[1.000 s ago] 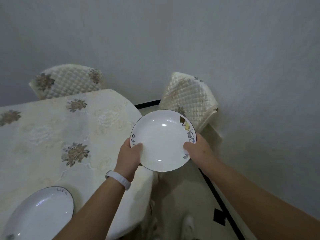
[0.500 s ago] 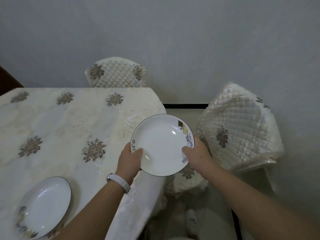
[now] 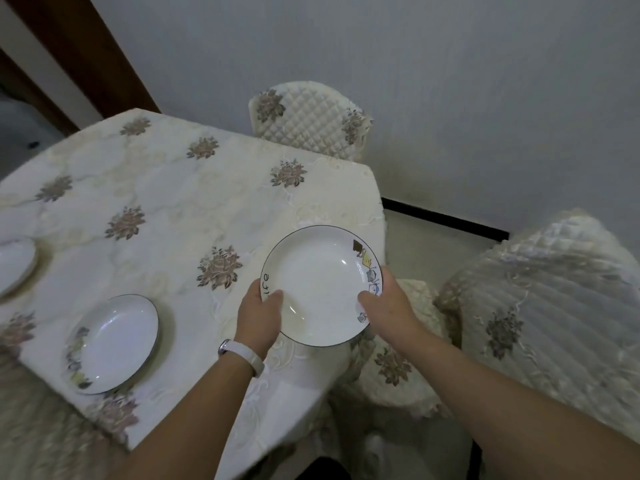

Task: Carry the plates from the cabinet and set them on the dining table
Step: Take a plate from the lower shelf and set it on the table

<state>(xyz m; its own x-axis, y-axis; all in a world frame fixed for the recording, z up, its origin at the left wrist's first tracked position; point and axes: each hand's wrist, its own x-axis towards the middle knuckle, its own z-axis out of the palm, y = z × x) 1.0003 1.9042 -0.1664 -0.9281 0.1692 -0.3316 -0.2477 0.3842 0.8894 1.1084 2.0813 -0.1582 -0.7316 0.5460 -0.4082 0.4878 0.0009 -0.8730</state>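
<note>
A white plate (image 3: 320, 284) with a dark rim and small pictures on its right edge is held level above the table's near right corner. My left hand (image 3: 259, 318) grips its left rim, thumb on top. On the opposite rim my right hand (image 3: 389, 308) grips the same way. Below lies the dining table (image 3: 166, 216), covered by a cream cloth with brown flowers. A second white plate (image 3: 116, 342) rests on the table at the near left, and part of a third plate (image 3: 14, 265) shows at the left edge.
A quilted chair (image 3: 308, 121) stands at the table's far side against the grey wall. Another quilted chair (image 3: 540, 306) stands to the right of the table, its seat under my right forearm. A dark door frame (image 3: 79, 57) rises at the upper left.
The view has swung left and the plate has come over the table's right corner. More of the table now shows, including the plate at the left edge. Both hands keep their grip.
</note>
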